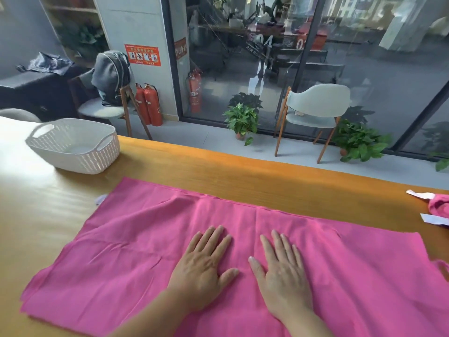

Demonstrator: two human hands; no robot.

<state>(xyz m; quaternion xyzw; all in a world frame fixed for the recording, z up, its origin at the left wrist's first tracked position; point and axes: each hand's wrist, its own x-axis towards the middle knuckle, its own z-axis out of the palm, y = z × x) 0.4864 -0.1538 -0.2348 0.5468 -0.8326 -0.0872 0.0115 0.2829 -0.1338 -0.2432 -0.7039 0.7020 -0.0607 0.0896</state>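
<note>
A large pink cloth (136, 251) lies spread flat across the wooden table (267, 181), with a few creases. My left hand (204, 266) rests palm down on the middle of the cloth, fingers straight and together. My right hand (281, 271) lies flat beside it, a small gap apart, fingers straight and pointing away from me. Neither hand holds anything.
A white woven plastic basket (73, 144) stands at the table's far left. Another bunched pink cloth (439, 205) with white tags (420, 194) lies at the right edge. Beyond the table are chairs (313, 113), potted plants (243, 120), red fire extinguishers (149, 105) and a glass wall.
</note>
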